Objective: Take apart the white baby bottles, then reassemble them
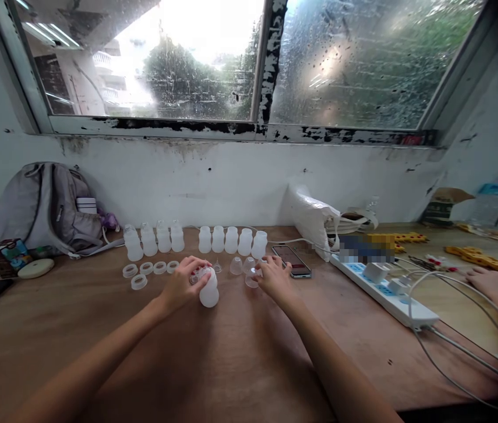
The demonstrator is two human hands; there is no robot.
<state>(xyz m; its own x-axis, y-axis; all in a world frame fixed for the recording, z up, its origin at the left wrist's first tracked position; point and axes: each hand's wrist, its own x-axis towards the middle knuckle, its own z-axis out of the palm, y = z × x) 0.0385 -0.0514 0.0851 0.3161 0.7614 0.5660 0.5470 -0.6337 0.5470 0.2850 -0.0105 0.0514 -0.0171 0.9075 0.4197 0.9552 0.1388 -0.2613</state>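
My left hand (183, 283) is closed around the top of a frosted white baby bottle (209, 296), which stands slightly tilted on the table. The fingers partly hide the bottle's neck. To the right, my right hand (275, 277) has its fingertips on a clear dome cap (251, 281). More clear caps (236, 266) sit just behind it. A small clear nipple (217, 266) lies between the hands. Several white collar rings (139, 282) lie left of my left hand. Behind them stand several bottles with nipples fitted (149, 241), and further right several open-topped bottles (231, 240).
A phone (293, 261) and a white power strip (383, 291) with cables lie at right. Behind them is a white bag (313, 214). A grey backpack (41, 205) and a small carton (6, 257) stand at left. Another person's hand (493, 283) is at far right near yellow parts (482, 259).
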